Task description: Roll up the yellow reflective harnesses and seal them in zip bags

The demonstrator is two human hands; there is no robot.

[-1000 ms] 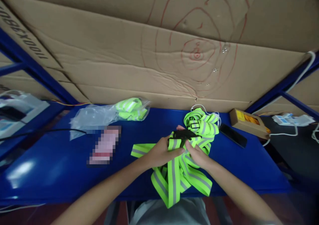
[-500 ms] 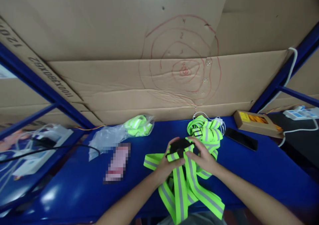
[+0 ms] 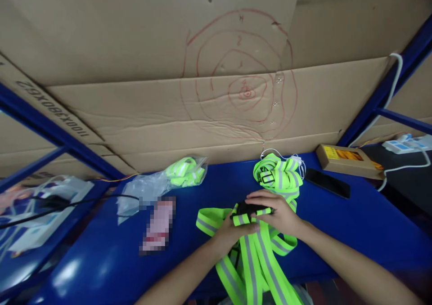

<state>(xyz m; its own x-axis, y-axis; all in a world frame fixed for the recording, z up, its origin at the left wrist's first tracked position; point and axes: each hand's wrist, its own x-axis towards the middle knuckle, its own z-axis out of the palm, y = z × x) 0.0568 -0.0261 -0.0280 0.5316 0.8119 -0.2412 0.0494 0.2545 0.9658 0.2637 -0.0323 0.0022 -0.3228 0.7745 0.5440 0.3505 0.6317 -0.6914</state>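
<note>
Both hands are closed on a neon-yellow reflective strap harness with a grey stripe down each band. My left hand grips its black centre piece from the left, thumb underneath. My right hand wraps the same piece from the right, fingers over the top. Several bands hang from it toward the table's front edge, and one loop sticks out to the left. Just beyond my right hand lies a bundle of similar straps with a black buckle. My palms hide part of the black piece.
On the blue table lie a clear plastic bag with more neon straps, a blurred pink item, a black phone and a small cardboard box. Power strips with cables flank both sides. A cardboard wall stands behind.
My right hand has rolled over the top of the black piece, which now tilts flatter. The hanging bands have dropped lower toward the front edge. The view has shifted slightly.
</note>
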